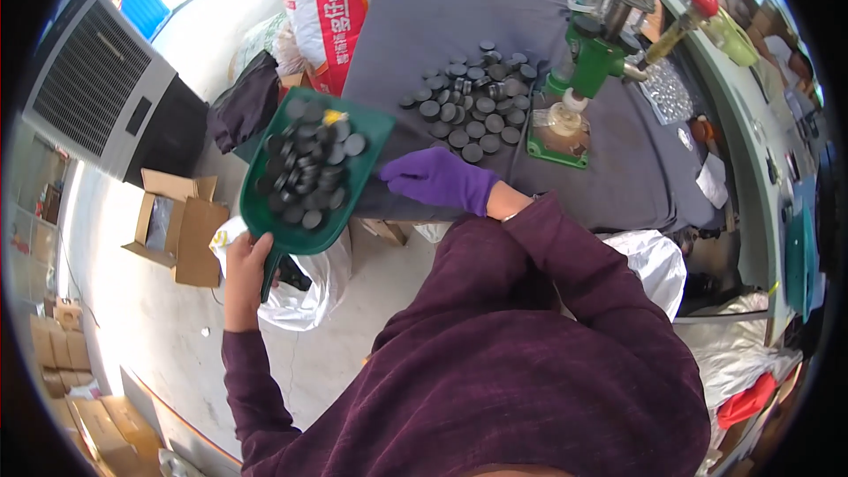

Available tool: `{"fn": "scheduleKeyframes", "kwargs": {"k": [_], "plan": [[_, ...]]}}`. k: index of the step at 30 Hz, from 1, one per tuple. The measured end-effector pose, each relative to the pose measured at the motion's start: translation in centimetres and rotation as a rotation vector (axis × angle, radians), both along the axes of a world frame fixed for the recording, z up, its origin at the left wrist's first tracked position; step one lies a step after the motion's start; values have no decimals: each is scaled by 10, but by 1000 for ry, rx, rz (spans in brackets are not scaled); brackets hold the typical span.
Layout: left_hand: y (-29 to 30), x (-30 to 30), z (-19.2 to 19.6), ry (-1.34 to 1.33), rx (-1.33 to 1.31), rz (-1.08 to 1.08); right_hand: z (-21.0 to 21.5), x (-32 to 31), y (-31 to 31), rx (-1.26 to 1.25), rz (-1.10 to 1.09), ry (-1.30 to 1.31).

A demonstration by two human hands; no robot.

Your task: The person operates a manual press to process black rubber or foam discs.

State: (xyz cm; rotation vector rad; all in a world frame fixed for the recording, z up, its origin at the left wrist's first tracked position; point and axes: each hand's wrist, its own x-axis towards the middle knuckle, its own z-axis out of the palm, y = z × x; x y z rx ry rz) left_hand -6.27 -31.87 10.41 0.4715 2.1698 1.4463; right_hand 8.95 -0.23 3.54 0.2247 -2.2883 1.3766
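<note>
My bare left hand [247, 258] is closed round the handle of a green dustpan [296, 237], which it holds up left of the table. Heaped in the dustpan are many small black round caps [305, 163], with a small yellow bit at its far edge. My right hand [442, 180], in a purple glove, is over the table's near edge, just right of the dustpan. Its fingers stretch left towards the pan, with nothing seen in them. More black caps [477, 106] lie in a loose pile on the grey-covered table [406, 26], beyond my right hand.
A green hand press [594, 71] with a red-knobbed lever [704, 3] stands right of the pile. Below the dustpan is a white plastic bag [309, 300]. An open carton [190, 225], a grey air cooler [97, 79] and a red-white sack [331, 9] stand to the left.
</note>
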Motion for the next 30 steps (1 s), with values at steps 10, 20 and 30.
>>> {"fn": "scheduleKeyframes", "kwargs": {"k": [10,20,30], "plan": [[215,-40,64,503,16,-534,-2,18,41,1023,-365,57],[292,-43,99,734,-344,-499,-6,12,57,948,-545,-47],[302,-33,95,1178,-290,-399,-13,11,63,904,-578,9]]}}
